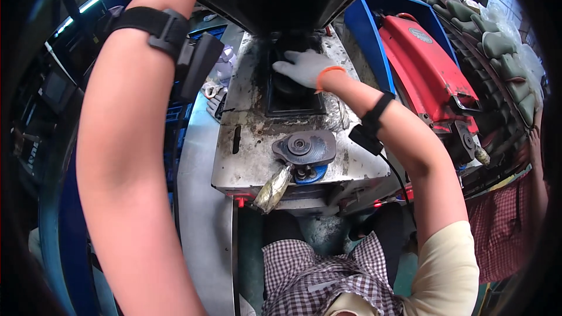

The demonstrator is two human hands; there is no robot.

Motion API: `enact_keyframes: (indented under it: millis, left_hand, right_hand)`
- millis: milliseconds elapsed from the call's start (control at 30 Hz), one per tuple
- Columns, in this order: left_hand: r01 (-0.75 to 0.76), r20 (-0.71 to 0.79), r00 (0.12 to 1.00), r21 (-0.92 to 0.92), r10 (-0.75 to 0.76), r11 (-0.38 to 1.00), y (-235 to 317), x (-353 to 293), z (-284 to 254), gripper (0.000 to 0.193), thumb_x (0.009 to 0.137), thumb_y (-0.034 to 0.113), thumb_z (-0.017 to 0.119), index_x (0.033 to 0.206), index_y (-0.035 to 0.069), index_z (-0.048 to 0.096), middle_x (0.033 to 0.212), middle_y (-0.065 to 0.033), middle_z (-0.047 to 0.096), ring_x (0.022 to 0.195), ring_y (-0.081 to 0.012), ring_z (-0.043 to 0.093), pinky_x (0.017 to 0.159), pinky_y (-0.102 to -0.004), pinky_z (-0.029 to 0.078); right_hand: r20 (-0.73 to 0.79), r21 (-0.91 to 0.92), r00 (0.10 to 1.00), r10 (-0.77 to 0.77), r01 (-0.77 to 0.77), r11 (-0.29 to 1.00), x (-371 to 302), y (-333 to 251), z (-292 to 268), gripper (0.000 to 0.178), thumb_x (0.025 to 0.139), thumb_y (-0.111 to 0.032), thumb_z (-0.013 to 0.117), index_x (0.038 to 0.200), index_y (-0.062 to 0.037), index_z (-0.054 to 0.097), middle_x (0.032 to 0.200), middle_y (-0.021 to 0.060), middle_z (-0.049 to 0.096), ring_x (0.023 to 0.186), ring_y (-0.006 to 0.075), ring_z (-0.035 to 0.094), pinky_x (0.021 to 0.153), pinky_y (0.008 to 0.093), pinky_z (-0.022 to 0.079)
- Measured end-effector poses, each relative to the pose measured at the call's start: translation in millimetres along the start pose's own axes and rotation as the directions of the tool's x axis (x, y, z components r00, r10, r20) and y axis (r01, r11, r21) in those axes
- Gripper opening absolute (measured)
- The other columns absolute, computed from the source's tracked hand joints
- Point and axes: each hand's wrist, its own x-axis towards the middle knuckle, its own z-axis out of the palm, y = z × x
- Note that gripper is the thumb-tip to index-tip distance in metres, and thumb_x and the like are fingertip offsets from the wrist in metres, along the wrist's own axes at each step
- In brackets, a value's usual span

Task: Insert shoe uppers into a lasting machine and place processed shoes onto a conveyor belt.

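My right hand (304,69), in a white glove with an orange band at the wrist, reaches over the dark recessed plate (297,106) of the machine. Its fingers are spread and lie low over a black rounded shape (288,86) in the recess. Whether they press on it I cannot tell. My left arm (126,152) stretches up past the top edge, so the left hand is out of sight. Above the recess hangs a dark framed lid (287,3), tilted up. On the machine's front edge sits a grey metal lever plate (304,147) with a foil-wrapped handle (273,189).
Rightward, a red metal cover (418,58) stands by a blue panel (372,41). Beyond it are several grey-green moulded pieces (500,44) on a rack. A pale metal side surface (205,187) runs along the left. Red checked cloth (497,228) hangs at the right.
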Motion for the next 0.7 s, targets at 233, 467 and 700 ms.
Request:
enact_keyframes:
  millis: [233, 467, 700]
  left_hand:
    - [0.008, 0.02, 1.0, -0.003, -0.008, 1.0, 28, -41, -9, 0.045, 0.102, 0.045, 0.059, 0.116, 0.004, 0.072, 0.117, -0.0237, 0.074, 0.108, -0.0403, 0.07, 0.096, -0.0483, 0.053]
    - [0.316, 0.561, 0.824, -0.334, -0.082, 0.888, 76, -122, 38, 0.036, 0.102, 0.043, 0.068, 0.109, 0.008, 0.076, 0.082, -0.0022, 0.071, 0.073, -0.0121, 0.065, 0.072, -0.0326, 0.053]
    - [0.186, 0.542, 0.838, -0.17, -0.066, 0.968, 89, -202, 95, 0.043, 0.101, 0.05, 0.06, 0.109, 0.011, 0.075, 0.09, -0.0164, 0.075, 0.086, -0.0344, 0.073, 0.083, -0.0447, 0.055]
  right_hand:
    - [-0.164, 0.69, 0.984, -0.069, 0.165, 0.705, -165, 17, -35, 0.054, 0.108, -0.045, 0.057, 0.132, 0.0008, 0.07, 0.117, 0.0155, 0.077, 0.104, 0.0233, 0.074, 0.089, 0.0361, 0.058]
    - [0.519, 0.854, 0.71, -0.476, -0.407, 0.325, -270, 14, 40, 0.063, 0.11, -0.047, 0.057, 0.15, 0.001, 0.056, 0.111, 0.0092, 0.074, 0.091, 0.018, 0.073, 0.083, 0.0301, 0.06]
    - [0.365, 0.844, 0.692, -0.623, -0.528, -0.092, -254, -44, 127, 0.067, 0.104, -0.043, 0.068, 0.156, -0.0073, 0.047, 0.141, 0.0124, 0.062, 0.128, 0.0236, 0.063, 0.106, 0.0427, 0.054]
